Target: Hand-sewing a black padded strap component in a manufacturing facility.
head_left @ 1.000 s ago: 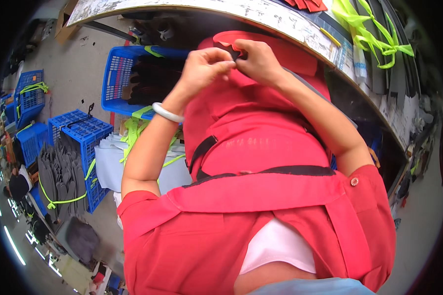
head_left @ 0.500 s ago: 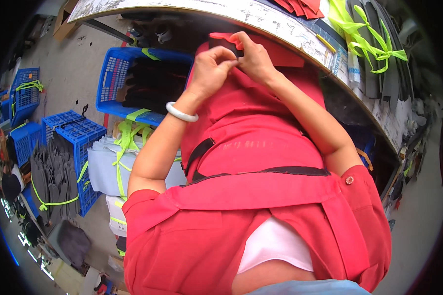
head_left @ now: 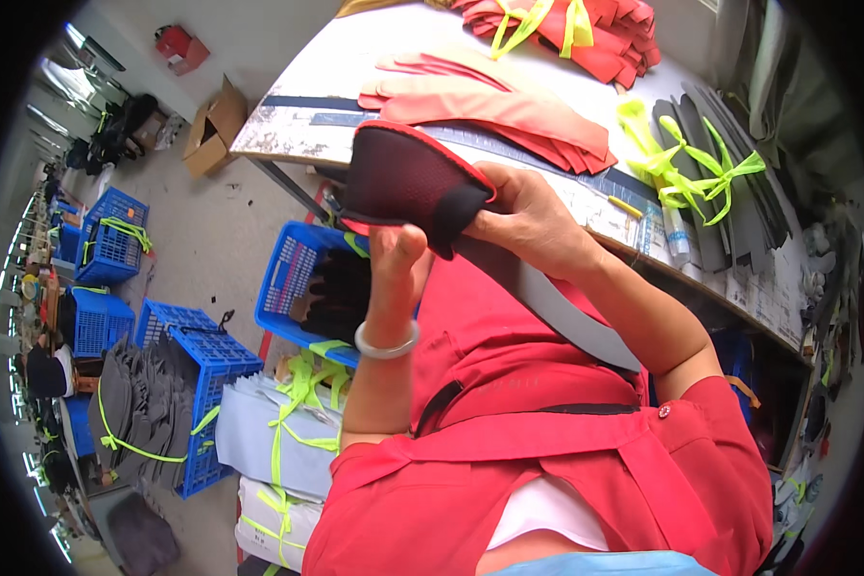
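Holding a dark mesh piece with red trim (head_left: 408, 182) up just before the counter (head_left: 307, 106) edge: right hand (head_left: 533, 226) fingers pinching its black end, left hand (head_left: 394, 259) fingers closing on it from beneath; grey strap (head_left: 547, 302) hanging below, blue crate (head_left: 302, 288) lying beneath the counter.

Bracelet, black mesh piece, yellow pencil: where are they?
bracelet (head_left: 386, 343), head view, on its pale band at the left wrist.
black mesh piece (head_left: 408, 180), head view, on its dark middle.
yellow pencil (head_left: 626, 206), head view, mid-shaft on the table.
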A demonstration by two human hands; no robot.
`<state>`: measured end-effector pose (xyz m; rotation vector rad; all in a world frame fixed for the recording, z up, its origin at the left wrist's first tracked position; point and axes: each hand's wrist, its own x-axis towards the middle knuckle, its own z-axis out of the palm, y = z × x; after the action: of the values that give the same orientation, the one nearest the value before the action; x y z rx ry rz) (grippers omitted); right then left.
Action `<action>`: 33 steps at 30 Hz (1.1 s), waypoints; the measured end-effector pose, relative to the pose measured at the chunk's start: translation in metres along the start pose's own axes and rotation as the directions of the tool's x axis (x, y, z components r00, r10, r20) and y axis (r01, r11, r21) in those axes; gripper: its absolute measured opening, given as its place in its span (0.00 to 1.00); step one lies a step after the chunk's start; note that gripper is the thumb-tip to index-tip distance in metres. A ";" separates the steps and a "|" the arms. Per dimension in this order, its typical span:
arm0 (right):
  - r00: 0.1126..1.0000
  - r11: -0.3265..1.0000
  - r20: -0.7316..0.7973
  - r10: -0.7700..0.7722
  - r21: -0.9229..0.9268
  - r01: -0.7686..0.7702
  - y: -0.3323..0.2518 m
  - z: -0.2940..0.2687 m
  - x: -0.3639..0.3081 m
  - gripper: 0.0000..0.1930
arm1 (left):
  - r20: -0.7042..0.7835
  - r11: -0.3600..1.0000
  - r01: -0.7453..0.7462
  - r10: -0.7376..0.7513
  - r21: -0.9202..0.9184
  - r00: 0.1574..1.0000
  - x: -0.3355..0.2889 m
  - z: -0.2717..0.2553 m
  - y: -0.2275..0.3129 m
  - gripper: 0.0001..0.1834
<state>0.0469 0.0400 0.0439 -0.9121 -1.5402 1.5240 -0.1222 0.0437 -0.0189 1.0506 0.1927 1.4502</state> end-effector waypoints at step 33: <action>0.938 0.473 0.066 0.339 -0.874 -0.110 0.158 -0.027 -0.020 0.37 | -0.408 0.658 0.246 -0.673 -0.712 0.617 -0.029 -0.077 -0.170 0.17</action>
<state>0.0754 0.0386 -0.1145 -1.5888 -2.5375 0.9454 -0.0594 0.0903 -0.1912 -0.1000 0.4518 1.1668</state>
